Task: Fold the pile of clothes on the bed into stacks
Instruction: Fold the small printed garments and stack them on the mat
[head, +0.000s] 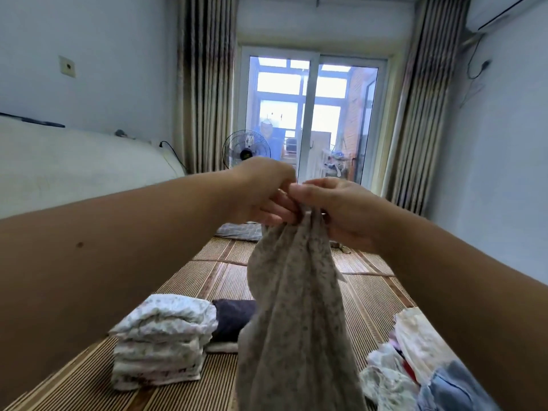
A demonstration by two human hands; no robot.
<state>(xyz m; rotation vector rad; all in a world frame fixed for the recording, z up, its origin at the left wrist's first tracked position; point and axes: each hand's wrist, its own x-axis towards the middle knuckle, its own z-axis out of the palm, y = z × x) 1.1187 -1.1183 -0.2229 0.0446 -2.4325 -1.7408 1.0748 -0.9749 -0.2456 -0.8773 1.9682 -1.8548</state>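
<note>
A beige speckled garment (pixel 293 307) hangs bunched in the air over the bed. My left hand (pixel 262 191) and my right hand (pixel 335 207) both pinch its top edge, fingers close together at chest height. On the bed's striped mat (pixel 204 271) at lower left stands a stack of folded pale floral clothes (pixel 163 339). A folded dark garment (pixel 234 318) lies right behind that stack, partly hidden by the hanging cloth. An unfolded pile of white, pink and blue clothes (pixel 415 366) sits at lower right, partly behind my right forearm.
A grey patterned pillow (pixel 240 231) lies at the far end of the bed. A standing fan (pixel 246 149) is beside the glass sliding door (pixel 311 114), with curtains on both sides. A white headboard or cover (pixel 74 164) runs along the left wall.
</note>
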